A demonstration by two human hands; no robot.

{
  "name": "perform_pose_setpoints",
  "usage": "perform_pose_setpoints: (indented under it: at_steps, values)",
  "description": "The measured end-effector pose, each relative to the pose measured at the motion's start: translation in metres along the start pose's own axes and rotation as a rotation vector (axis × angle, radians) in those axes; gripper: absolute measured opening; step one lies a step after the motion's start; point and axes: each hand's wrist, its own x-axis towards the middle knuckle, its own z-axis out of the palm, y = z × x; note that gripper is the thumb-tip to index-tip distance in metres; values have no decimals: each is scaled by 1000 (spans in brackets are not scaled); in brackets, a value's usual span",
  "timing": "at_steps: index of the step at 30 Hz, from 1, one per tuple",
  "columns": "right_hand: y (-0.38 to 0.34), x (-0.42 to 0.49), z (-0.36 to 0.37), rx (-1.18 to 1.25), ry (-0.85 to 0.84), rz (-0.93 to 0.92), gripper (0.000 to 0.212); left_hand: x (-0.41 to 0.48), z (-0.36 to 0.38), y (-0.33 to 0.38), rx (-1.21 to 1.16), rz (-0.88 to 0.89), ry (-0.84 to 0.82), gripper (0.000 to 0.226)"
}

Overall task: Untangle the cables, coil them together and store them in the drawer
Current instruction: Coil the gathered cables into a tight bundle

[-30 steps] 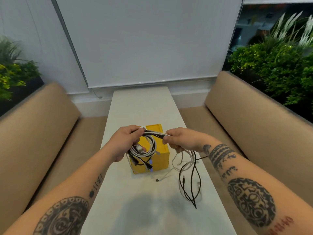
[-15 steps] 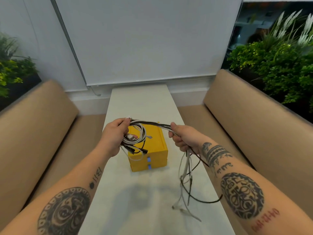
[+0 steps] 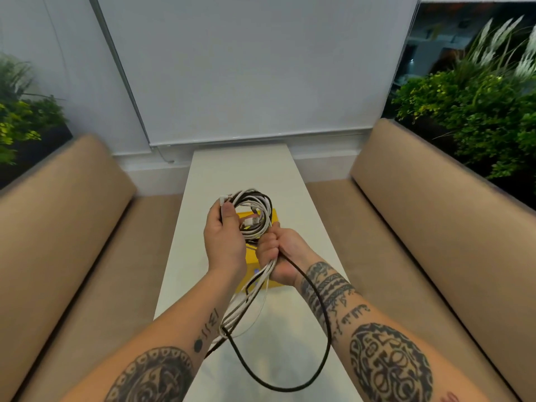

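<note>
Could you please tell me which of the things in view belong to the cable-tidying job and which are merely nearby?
Part of the job:
cable coil, pinched in the left hand
loose cable ends, gripped by the right hand
yellow drawer box

Merely nearby:
white table
tan benches
plants
roller blind

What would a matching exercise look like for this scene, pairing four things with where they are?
Things:
1. coiled black and white cable bundle
2. loose black cable loop
3. small yellow drawer box
4. tan upholstered benches

Places:
A. either side of the white table
B. hanging below the right hand
C. held by the left hand
D. on the table, behind the hands

Pairs: 1-C, 2-B, 3-D, 4-A
</note>
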Motion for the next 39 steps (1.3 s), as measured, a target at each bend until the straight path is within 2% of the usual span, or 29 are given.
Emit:
perform_pose_setpoints:
  at_steps: [3, 6, 8, 12, 16, 19, 23, 26, 28, 30, 32, 33, 36, 37, 39]
  values:
    - [6, -1, 8, -294, 97, -92, 62, -3, 5, 1, -102, -55, -2, 22]
    - [11, 1, 16, -589, 297, -219, 66, -8, 11, 1, -76, -55, 45, 27]
    - [14, 5, 16, -701, 424, -302, 65, -10, 13, 2, -82, -50, 61, 27]
    - [11, 11, 9, -609, 429, -371, 80, -10, 21, 4, -144, -103, 65, 25]
    - [4, 6, 7, -524, 386, -401, 66, -10, 24, 6, -77, -87, 98, 28]
    - [3, 10, 6, -537, 437, -469, 56, -10, 22, 0, 21, -57, 156, 36]
    - [8, 7, 12, -523, 418, -518, 53, -14, 24, 0, 26, -85, 184, 38]
    - [8, 4, 16, -594, 306, -504, 58, -14, 23, 6, 40, -114, 209, 38]
    - [9, -2, 22, -662, 264, -502, 71, -14, 21, 10, 103, -136, 209, 37]
    - [10, 0, 26, -649, 255, -559, 77, -13, 20, 12, 149, -144, 173, 39]
    - [13, 6, 27, -623, 313, -639, 93, -14, 21, 11, 135, -176, 110, 36]
    - [11, 10, 25, -638, 351, -683, 92, -16, 21, 11, 112, -198, 79, 36]
    - [5, 10, 17, -786, 393, -829, 33, -21, 22, 14, 78, -270, 22, 33]
    - [2, 7, 16, -853, 398, -857, 26, -22, 21, 15, 62, -304, 9, 29]
    - [-6, 2, 12, -973, 402, -883, 24, -21, 16, 17, 5, -387, -23, 21]
